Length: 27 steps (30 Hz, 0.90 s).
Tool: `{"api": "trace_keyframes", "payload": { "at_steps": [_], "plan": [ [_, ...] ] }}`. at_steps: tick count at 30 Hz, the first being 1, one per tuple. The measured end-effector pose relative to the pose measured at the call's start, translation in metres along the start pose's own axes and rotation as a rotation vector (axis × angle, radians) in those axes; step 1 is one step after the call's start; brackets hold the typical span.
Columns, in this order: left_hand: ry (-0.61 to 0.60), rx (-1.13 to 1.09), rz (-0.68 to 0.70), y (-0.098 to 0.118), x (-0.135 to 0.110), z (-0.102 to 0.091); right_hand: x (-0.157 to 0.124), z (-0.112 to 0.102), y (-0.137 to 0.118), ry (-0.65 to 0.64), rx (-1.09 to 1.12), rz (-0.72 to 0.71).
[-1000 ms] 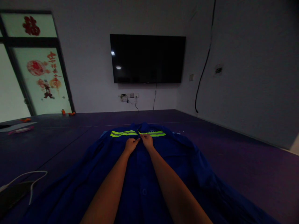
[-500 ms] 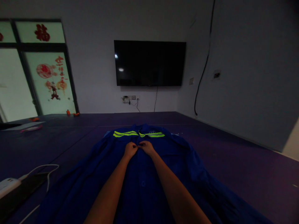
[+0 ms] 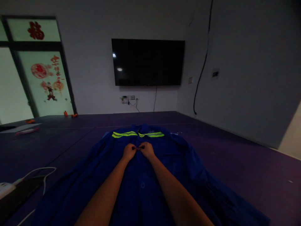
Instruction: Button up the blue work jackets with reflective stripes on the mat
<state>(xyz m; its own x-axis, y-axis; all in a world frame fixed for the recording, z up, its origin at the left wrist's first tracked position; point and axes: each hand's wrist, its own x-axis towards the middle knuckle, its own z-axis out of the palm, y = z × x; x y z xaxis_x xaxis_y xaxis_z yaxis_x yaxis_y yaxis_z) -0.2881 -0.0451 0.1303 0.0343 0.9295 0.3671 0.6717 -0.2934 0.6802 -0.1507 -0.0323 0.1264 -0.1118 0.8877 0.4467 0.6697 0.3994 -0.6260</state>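
A dark blue work jacket (image 3: 162,152) with yellow-green reflective strips (image 3: 124,134) across its chest lies spread out, collar away from me. My left hand (image 3: 129,151) and my right hand (image 3: 147,149) meet over its front placket, just below the strips. Both hands are closed in a pinch on the jacket's front edges, fingertips nearly touching. Whatever small part sits between the fingertips is too dark to make out. Lower on the placket, a round button (image 3: 142,185) shows between my forearms.
The jacket rests on a purple floor (image 3: 218,150). To the left are a white power strip (image 3: 6,189), a white cable (image 3: 44,168) and a dark flat object (image 3: 23,190). Small orange objects (image 3: 74,115) lie by the glass door. A television (image 3: 148,62) hangs on the far wall.
The view has shifted slightly to the right. Both hands stay at the same place on the placket, with the fingertips a little further apart and small changes in the finger pose.
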Motion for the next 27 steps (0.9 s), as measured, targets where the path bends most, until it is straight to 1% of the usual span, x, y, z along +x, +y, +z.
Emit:
{"api": "trace_keyframes", "payload": {
  "at_steps": [6, 10, 17, 23, 27],
  "plan": [
    [0.01, -0.061, -0.023, -0.0013, -0.0007, -0.0014, -0.0025, -0.0043, -0.0078, 0.018, 0.013, 0.039],
    [0.016, -0.101, -0.028, -0.001, -0.0005, -0.0024, -0.0031, -0.0057, -0.0102, 0.027, 0.012, 0.037],
    [0.025, -0.153, -0.053, -0.0026, 0.0011, -0.0004, -0.0039, -0.0049, -0.0098, 0.052, -0.023, 0.013],
    [0.045, -0.192, -0.06, -0.0045, 0.0016, 0.0009, -0.0026, -0.0026, -0.0085, 0.091, -0.019, 0.031],
    [0.056, -0.212, -0.051, -0.0038, -0.0001, 0.0001, -0.0018, -0.0025, -0.0103, 0.094, -0.019, 0.06]
  ]
}}
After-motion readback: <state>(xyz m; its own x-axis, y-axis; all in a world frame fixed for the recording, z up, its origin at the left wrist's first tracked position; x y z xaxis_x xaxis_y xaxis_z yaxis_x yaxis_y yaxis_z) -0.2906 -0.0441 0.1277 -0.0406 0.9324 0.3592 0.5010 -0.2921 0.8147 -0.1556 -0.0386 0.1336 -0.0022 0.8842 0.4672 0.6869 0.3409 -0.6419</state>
